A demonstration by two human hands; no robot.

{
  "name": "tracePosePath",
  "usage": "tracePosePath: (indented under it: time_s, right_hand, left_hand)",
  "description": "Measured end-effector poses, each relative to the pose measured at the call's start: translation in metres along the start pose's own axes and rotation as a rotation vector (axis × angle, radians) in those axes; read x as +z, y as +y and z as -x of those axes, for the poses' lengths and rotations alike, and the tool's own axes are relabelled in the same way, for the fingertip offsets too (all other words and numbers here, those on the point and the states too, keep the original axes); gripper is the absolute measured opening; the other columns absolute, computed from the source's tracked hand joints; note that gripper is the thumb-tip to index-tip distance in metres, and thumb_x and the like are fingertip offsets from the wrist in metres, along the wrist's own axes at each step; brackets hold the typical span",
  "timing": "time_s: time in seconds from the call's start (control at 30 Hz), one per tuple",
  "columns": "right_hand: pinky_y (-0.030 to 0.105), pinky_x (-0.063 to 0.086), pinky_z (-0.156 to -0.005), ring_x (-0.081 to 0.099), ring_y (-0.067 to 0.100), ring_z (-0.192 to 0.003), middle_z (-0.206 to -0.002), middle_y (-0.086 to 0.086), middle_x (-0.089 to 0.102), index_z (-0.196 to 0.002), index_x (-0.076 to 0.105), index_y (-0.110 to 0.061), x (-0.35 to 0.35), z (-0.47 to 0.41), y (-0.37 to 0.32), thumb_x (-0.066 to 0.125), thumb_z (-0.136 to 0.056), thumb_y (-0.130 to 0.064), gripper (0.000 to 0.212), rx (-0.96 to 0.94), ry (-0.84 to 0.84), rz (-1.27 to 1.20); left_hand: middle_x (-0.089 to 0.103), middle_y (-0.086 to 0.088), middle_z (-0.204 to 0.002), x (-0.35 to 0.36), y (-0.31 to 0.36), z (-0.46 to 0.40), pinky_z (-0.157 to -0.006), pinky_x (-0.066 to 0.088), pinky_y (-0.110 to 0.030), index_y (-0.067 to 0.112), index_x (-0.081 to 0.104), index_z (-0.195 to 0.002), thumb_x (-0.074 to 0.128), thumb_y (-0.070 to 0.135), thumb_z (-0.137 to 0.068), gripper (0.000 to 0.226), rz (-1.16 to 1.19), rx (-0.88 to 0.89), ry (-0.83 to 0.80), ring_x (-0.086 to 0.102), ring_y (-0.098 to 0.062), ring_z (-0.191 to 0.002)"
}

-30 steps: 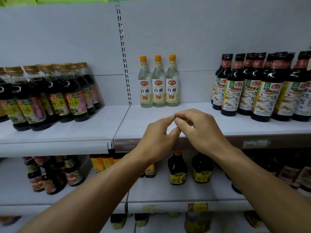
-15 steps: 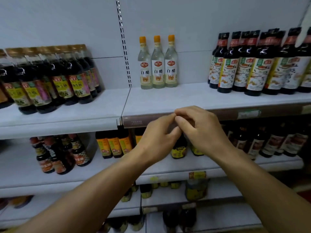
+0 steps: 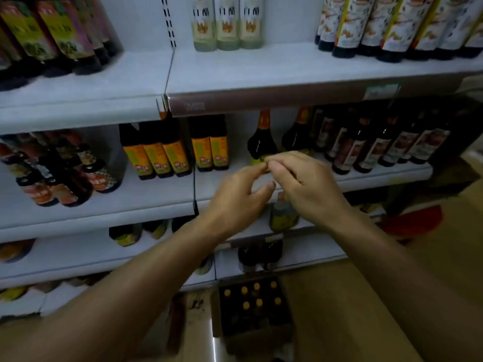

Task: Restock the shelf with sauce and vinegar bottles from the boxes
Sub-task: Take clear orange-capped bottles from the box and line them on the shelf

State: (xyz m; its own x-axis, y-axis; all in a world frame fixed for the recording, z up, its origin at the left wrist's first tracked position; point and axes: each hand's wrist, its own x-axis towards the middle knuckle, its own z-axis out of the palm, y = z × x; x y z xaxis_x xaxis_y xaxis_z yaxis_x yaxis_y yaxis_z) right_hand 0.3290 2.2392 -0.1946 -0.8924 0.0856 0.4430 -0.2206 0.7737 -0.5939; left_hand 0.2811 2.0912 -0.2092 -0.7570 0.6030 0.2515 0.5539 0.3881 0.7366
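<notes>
Left hand point(image 3: 235, 197) and right hand point(image 3: 305, 184) meet fingertip to fingertip, fingers loosely curled, holding no bottle. The box point(image 3: 254, 313) of capped, upright bottles stands on the floor directly below both hands, about equally near each.

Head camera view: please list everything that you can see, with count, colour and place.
Clear glass vinegar bottles: three, pale, top shelf centre.
Dark sauce bottles with white labels: several, top shelf right.
Dark sauce bottles with yellow-green labels: several, top shelf left.
Dark bottles with orange labels: five, second shelf centre.
Open cardboard box of yellow-capped bottles: one, on floor.
White metal shelf: several tiers.
Left hand: empty, fingertips meeting the right's.
Right hand: empty.
</notes>
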Motion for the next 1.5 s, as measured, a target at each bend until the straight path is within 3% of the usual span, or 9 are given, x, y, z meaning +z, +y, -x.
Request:
tracePosePath:
  time_s: [0.2, 0.5, 0.73, 0.83, 1.0, 1.2, 1.3, 1.37, 1.5]
  right_hand:
    - [0.034, 0.045, -0.076, 0.058, 0.016, -0.088, -0.094, 0.007, 0.066, -0.103, 0.07, -0.007, 0.042, 0.039, 0.03, 0.046, -0.102, -0.024, 0.03, 0.109, -0.074, -0.027]
    - [0.024, 0.046, -0.085, 0.062, 0.017, -0.101, -0.109, 0.008, 0.069, -0.116, 0.069, -0.009, 0.116, 0.099, 0.099, 0.049, -0.101, -0.021, 0.028, 0.262, -0.252, -0.063]
    - [-0.003, 0.033, -0.082, 0.06, 0.012, -0.104, -0.115, 0.007, 0.069, -0.119, 0.068, -0.008, 0.179, 0.139, 0.149, 0.055, -0.097, -0.015, 0.026, 0.316, -0.42, -0.083]
    - [0.003, 0.038, -0.079, 0.057, 0.007, -0.094, -0.11, 0.006, 0.07, -0.116, 0.07, -0.01, 0.209, 0.154, 0.169, 0.055, -0.097, -0.013, 0.024, 0.321, -0.48, -0.1]
    - [0.035, 0.049, -0.088, 0.062, 0.02, -0.102, -0.111, 0.008, 0.069, -0.115, 0.069, -0.011, 0.279, 0.184, 0.215, 0.053, -0.098, -0.014, 0.024, 0.411, -0.617, -0.107]
    - [0.031, 0.041, -0.076, 0.06, 0.026, -0.1, -0.108, 0.011, 0.066, -0.108, 0.067, -0.006, 0.367, 0.218, 0.272, 0.048, -0.1, -0.015, 0.023, 0.395, -0.776, 0.022]
    - [0.041, 0.048, -0.079, 0.061, 0.028, -0.097, -0.106, 0.014, 0.065, -0.107, 0.067, -0.002, 0.408, 0.232, 0.3, 0.049, -0.099, -0.015, 0.023, 0.374, -0.803, 0.037]
    - [0.035, 0.045, -0.076, 0.06, 0.027, -0.1, -0.11, 0.012, 0.063, -0.111, 0.065, -0.004, 0.434, 0.237, 0.319, 0.048, -0.1, -0.018, 0.025, 0.373, -0.84, 0.08]
    - [0.03, 0.033, -0.071, 0.057, 0.028, -0.101, -0.108, 0.012, 0.06, -0.108, 0.061, -0.008, 0.495, 0.246, 0.361, 0.05, -0.098, -0.022, 0.021, 0.398, -0.907, 0.147]
  left_hand:
    - [0.053, 0.004, -0.145, 0.032, -0.043, 0.032, -0.106, 0.046, -0.04, 0.023, 0.045, -0.147, 0.052, 0.027, -0.1, 0.047, 0.071, -0.105, -0.117, 0.05, -0.012, -0.131]
    - [0.056, 0.001, -0.14, 0.098, -0.132, 0.072, -0.1, 0.041, -0.024, 0.021, 0.052, -0.142, 0.055, 0.025, -0.1, 0.042, 0.098, -0.395, -0.237, 0.053, -0.013, -0.126]
    - [0.056, 0.007, -0.132, 0.152, -0.197, 0.098, -0.1, 0.045, -0.029, 0.02, 0.051, -0.14, 0.056, 0.019, -0.099, 0.041, 0.238, -0.658, -0.252, 0.052, -0.009, -0.12]
    - [0.063, 0.007, -0.125, 0.175, -0.224, 0.108, -0.101, 0.049, -0.036, 0.021, 0.058, -0.133, 0.057, 0.014, -0.098, 0.036, 0.255, -0.708, -0.243, 0.057, -0.01, -0.116]
    - [0.065, 0.0, -0.121, 0.222, -0.283, 0.132, -0.101, 0.051, -0.042, 0.016, 0.061, -0.131, 0.059, 0.015, -0.096, 0.034, 0.274, -0.858, -0.236, 0.061, -0.015, -0.113]
    - [0.058, -0.009, -0.136, 0.278, -0.359, 0.156, -0.1, 0.047, -0.034, 0.012, 0.051, -0.14, 0.057, 0.014, -0.098, 0.042, 0.254, -0.987, -0.289, 0.056, -0.022, -0.121]
    - [0.066, -0.002, -0.11, 0.306, -0.396, 0.172, -0.09, 0.049, -0.03, 0.016, 0.062, -0.123, 0.056, 0.011, -0.098, 0.027, 0.248, -1.03, -0.289, 0.057, -0.015, -0.102]
    - [0.056, 0.012, -0.091, 0.322, -0.418, 0.18, -0.08, 0.047, -0.022, 0.02, 0.065, -0.112, 0.056, 0.01, -0.097, 0.02, 0.256, -1.069, -0.265, 0.052, -0.012, -0.097]
    - [0.059, 0.004, -0.11, 0.352, -0.462, 0.194, -0.099, 0.049, -0.034, 0.016, 0.061, -0.122, 0.058, 0.007, -0.096, 0.028, 0.359, -1.198, -0.205, 0.056, -0.016, -0.107]
